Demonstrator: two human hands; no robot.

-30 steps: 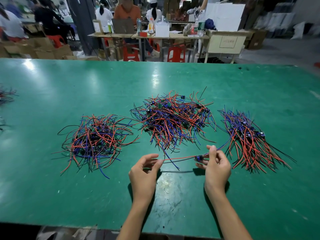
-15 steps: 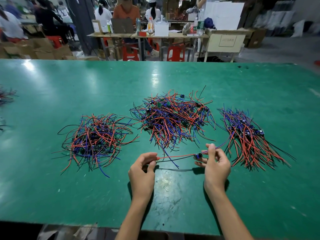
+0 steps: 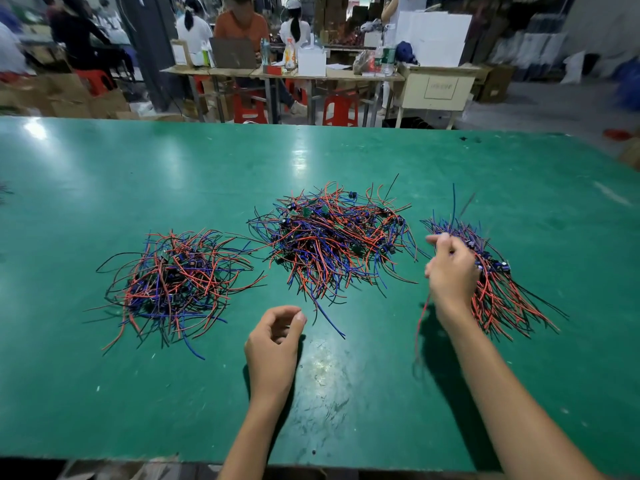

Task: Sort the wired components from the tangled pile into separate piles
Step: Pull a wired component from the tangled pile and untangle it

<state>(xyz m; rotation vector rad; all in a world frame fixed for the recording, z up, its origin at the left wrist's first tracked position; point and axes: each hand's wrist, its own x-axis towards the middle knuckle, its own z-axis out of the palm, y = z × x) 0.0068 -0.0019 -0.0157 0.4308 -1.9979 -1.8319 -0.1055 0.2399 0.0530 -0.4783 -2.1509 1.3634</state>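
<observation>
— Where's the wired component (image 3: 420,327)?
— Pinched in the right hand (image 3: 450,271) over the right pile (image 3: 498,289), red lead dangling near.
— The left hand (image 3: 273,337)?
— Fingers loosely curled, holding nothing, near the tangled middle pile (image 3: 332,244).

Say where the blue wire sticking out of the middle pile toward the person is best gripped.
Pinch the blue wire near its free tip, coming from the near side with the left hand. That end lies alone on the green table, clear of the middle pile.
</observation>
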